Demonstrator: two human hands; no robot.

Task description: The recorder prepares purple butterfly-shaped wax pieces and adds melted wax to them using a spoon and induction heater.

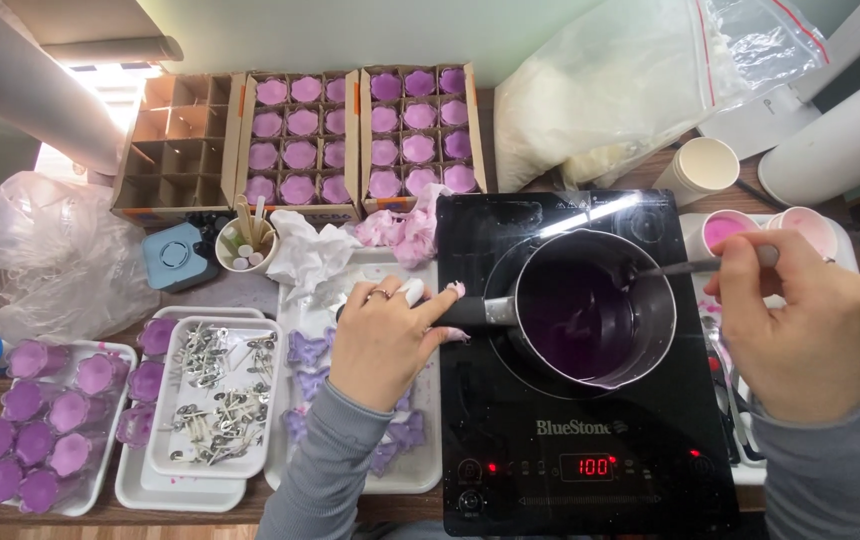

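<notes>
Left hand (385, 335) clenched around the black handle (475, 313) of the pot (595, 305), fingers wrapped over the top, a ring on one of them. Right hand (795, 325) gripping a thin stirring tool (685, 266) by its upper end, tip lowered over the pot's right rim into the purple liquid (575, 325). Pot centred on the ring of a black induction cooker (570, 450) (red digits lit on the front panel), handle sticking out leftward past the cooker's edge and over a white tray (420, 470).

Tight on every side. Beneath the left wrist, purple flower-shaped pieces (307, 350) on that tray; just left again, a smaller tray of metal wick holders (215, 395), then one of filled purple moulds (40, 435) at the table's left end. Behind, three cardboard boxes (300, 135) with dividers, two packed with pink-purple candles, one with bare cells. Crumpled tissue (405, 228) touching the cooker's back-left corner. Right of the pot, two pink-filled cups (728, 228) close to the right knuckles, a paper cup (702, 168) and a plastic bag (630, 80) further back. Only open room: the cooker's bare front surface.
</notes>
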